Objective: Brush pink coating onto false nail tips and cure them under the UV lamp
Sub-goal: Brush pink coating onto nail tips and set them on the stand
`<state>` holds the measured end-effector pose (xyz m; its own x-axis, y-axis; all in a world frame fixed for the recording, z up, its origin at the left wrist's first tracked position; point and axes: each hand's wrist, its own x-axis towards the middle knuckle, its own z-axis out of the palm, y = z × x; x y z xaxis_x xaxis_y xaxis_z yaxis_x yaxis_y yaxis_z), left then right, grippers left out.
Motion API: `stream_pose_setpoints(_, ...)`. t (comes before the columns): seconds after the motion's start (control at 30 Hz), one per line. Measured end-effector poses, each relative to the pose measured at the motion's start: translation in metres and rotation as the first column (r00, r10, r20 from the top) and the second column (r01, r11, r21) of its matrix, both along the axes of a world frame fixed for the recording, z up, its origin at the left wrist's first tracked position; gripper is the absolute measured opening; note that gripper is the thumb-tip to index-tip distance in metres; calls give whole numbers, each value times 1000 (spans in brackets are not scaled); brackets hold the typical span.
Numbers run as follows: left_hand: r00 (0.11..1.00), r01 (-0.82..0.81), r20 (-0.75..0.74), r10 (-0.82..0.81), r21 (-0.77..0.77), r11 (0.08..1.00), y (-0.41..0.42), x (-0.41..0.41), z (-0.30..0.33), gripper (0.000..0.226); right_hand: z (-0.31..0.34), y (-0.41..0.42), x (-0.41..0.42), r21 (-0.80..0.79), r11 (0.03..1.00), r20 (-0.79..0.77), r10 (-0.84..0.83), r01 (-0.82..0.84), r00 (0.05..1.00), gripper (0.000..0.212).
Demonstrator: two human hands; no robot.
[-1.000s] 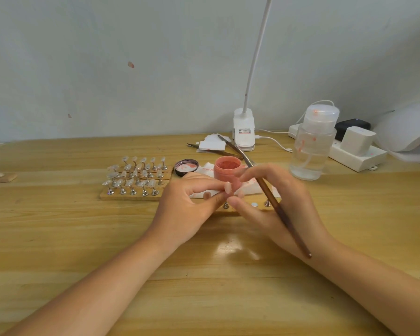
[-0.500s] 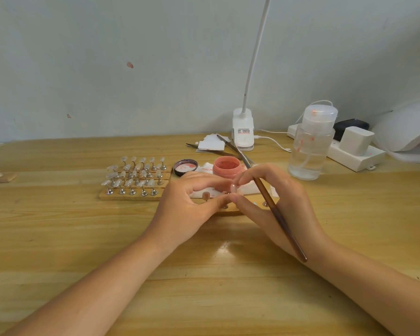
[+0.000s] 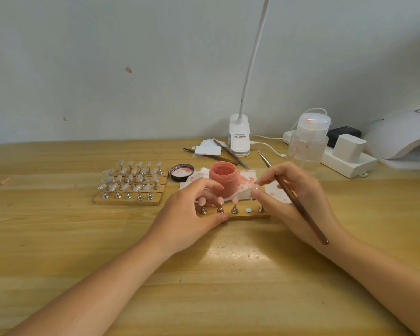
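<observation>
A wooden holder strip point(image 3: 255, 216) lies in front of me with three pink-coated nail tips point(image 3: 235, 200) standing on metal pegs and one bare round spot point(image 3: 248, 210). My left hand point(image 3: 192, 214) grips the strip's left end, thumb on the front edge. My right hand point(image 3: 296, 195) holds a brown brush point(image 3: 301, 207) along the palm, bristles pointing away, and pinches a small nail tip point(image 3: 256, 189) between thumb and forefinger just above the strip. An open jar of pink coating point(image 3: 222, 179) stands behind the strip. The white UV lamp point(image 3: 403, 134) sits at the far right.
A rack of several clear tips point(image 3: 131, 183) sits to the left, the jar lid point(image 3: 182, 172) beside it. A pink-stained tissue point(image 3: 274, 194) lies under the jar. Behind are tools point(image 3: 228, 154), a clip lamp point(image 3: 239, 134), a pump bottle point(image 3: 309, 141) and a power strip point(image 3: 347, 158).
My hands, joined over one tip before, have parted. The left hand dropped onto the strip's left end; the right hand moved right, keeping the tip and the brush.
</observation>
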<state>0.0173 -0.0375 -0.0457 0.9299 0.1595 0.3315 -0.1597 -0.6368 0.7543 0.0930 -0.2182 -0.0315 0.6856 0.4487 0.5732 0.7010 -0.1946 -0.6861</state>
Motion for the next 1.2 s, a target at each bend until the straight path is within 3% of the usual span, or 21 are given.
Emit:
stream_pose_setpoints(0.2,1000,8,0,-8,-30,1000,0,0,1,40,-4,-3,1,-60,996,-52,69,-72,996,21)
stream_pose_setpoints(0.73,1000,-21,-22,20,-61,998,2,0,0,40,-5,-4,4,-158,985,-41,56,-62,998,23)
stream_pose_setpoints(1.0,999,-30,-27,28,-67,997,2,-2,2,41,-5,-11,6,-138,990,0,12,-11,1000,20)
stream_pose_setpoints(1.2,999,-27,-32,25,-57,998,1,-3,3,40,-6,-11,10,-31,999,-112,22,-26,993,17)
